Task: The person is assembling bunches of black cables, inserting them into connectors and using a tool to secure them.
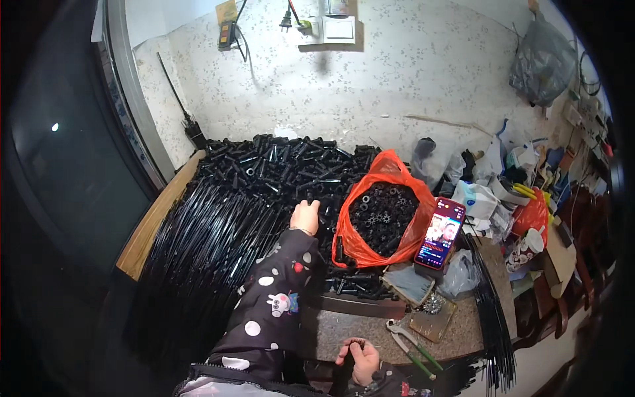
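Note:
A large heap of black tubular plastic parts (pixel 264 162) covers the far half of the table. My left hand (pixel 305 217) reaches into its near edge with curled fingers, the tips lost among the dark parts. Beside that forearm, a thick spread of thin black rods (pixel 211 225) hangs toward the left. My right hand (pixel 362 360) is low at the table's front edge, thumb and fingers pinched together; what they hold is too small and dark to name. Right of my left hand, an open orange-red plastic bag (pixel 344 241) contains small black ring- and star-shaped parts (pixel 380 218).
A lit phone (pixel 440 233) leans beside the bag. Green-handled pliers (pixel 413 349) lie near my right hand. A long dark box edge (pixel 360 306) crosses the front, and more black rods (pixel 493 317) hang off the right. A wooden board (pixel 155 218) borders the left.

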Motion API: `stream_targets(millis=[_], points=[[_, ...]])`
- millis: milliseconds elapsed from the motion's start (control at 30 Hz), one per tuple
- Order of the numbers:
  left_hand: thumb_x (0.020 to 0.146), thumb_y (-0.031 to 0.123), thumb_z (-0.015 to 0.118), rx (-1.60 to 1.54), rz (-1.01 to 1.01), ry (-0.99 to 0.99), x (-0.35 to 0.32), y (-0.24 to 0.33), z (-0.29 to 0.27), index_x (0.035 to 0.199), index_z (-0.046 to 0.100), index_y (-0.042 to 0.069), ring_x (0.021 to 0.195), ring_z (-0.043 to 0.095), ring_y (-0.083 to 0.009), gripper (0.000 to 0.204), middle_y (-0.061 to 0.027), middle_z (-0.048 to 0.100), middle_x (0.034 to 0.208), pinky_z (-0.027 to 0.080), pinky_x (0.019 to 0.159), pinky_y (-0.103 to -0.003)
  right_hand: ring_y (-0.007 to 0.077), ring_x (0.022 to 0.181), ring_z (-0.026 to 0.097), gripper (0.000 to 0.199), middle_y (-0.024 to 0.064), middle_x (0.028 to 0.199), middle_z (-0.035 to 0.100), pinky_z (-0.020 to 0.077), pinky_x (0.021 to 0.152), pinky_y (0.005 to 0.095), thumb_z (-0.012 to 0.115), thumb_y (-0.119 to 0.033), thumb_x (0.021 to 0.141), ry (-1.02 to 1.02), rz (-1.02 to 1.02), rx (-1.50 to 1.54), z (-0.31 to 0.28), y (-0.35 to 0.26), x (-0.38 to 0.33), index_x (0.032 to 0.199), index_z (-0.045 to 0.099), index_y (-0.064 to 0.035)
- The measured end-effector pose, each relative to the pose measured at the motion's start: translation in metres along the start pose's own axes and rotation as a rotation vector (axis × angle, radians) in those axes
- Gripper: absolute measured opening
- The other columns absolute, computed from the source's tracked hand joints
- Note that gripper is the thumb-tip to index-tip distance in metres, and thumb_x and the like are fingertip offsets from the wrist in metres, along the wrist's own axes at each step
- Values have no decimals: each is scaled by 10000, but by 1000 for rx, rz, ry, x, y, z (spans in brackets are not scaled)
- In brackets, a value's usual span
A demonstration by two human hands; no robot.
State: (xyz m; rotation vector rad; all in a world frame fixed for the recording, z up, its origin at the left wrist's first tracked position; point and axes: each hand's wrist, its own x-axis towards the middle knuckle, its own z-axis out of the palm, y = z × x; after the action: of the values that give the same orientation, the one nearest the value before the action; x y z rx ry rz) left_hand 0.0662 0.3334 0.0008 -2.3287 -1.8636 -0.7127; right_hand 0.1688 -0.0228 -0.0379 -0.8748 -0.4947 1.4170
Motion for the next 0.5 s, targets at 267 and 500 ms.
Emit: stream_targets(millis=[267,500], points=[[748,137,524,-9,484,-212,-7,24,-25,889,615,117,775,591,-307,170,-126,595,801,487,685,-388,178,649,573,197,83,763,555,469,615,274,428,-139,908,13,55,-27,7,-13,-8,995,449,37],[768,232,582,-460,-6,-28,-24,-5,-109,785,617,13,626,594,-273,222,-134,609,675,462,571,-340,140,647,571,172,73,748,552,465,594,235,399,-121,915,-64,1,-212,40,-25,-35,970,466,28]])
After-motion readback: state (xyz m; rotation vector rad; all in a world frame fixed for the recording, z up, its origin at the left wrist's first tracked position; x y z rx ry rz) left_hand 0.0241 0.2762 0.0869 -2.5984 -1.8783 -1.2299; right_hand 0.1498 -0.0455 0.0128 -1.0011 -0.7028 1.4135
